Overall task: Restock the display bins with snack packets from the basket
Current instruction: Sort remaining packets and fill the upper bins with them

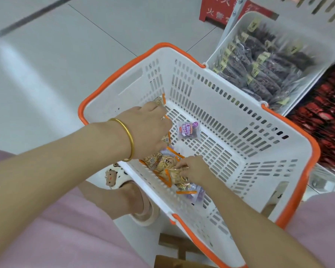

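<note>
Your left hand [149, 130], gold bangle [128, 140] on the wrist, curls its fingers over the orange-edged snack packets [159, 163] in the near corner of the white basket [259, 144]. Your right hand [193, 169] pinches one packet of that pile. A purple packet [188, 130] with Chinese lettering lies alone on the basket floor. Just beyond, a display bin [230, 37] holds yellow-labelled dark packets [259, 70].

Bright even light, soft shadows, wide-angle bending at edges, blurred display bins [269, 60] upper right
</note>
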### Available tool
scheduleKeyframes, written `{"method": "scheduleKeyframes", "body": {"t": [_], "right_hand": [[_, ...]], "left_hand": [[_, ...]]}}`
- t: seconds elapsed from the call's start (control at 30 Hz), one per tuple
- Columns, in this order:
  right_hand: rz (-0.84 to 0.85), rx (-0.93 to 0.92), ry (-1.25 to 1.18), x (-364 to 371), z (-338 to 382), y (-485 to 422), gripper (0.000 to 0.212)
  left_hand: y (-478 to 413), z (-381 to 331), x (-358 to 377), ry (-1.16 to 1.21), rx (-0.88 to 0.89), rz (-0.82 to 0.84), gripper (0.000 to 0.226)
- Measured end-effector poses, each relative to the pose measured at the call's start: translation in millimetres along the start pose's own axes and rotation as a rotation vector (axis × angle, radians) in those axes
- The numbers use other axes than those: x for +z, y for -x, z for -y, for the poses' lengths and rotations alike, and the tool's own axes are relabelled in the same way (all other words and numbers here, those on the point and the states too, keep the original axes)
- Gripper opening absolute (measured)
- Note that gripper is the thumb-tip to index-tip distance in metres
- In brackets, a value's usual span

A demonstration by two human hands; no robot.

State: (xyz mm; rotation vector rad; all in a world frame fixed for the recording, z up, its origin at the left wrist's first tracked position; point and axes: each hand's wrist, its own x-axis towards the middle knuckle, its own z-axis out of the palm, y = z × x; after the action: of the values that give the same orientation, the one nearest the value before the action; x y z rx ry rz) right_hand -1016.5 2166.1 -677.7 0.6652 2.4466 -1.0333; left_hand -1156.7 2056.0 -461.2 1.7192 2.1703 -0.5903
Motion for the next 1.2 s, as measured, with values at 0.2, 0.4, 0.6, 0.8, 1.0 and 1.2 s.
{"method": "scheduleKeyframes", "body": {"t": [0.2,0.4,0.6,0.8,1.0,1.2], "right_hand": [[0.052,-0.078,-0.079,-62,19,18,0.027],[0.032,-0.182,-0.275,-196,63,77,0.023],[-0.115,-0.157,-0.224,-268,76,119,0.026],[-0.305,0.074,-0.495,-305,56,144,0.024],[-0.336,0.104,-0.529,-309,44,140,0.017],[-0.449,-0.060,-0.312,-329,50,156,0.014]], "left_hand": [[-10,-4,-9,0.139,-0.009,0.045,0.051],[-30,-19,-34,0.729,-0.055,0.136,0.084],[-47,-45,-72,1.278,0.019,-0.040,0.021],[-65,-54,-86,1.660,0.051,-0.100,0.025],[-81,-56,-91,1.773,0.071,-0.151,0.036],[-86,-44,-99,1.730,0.061,-0.158,0.062]]}}
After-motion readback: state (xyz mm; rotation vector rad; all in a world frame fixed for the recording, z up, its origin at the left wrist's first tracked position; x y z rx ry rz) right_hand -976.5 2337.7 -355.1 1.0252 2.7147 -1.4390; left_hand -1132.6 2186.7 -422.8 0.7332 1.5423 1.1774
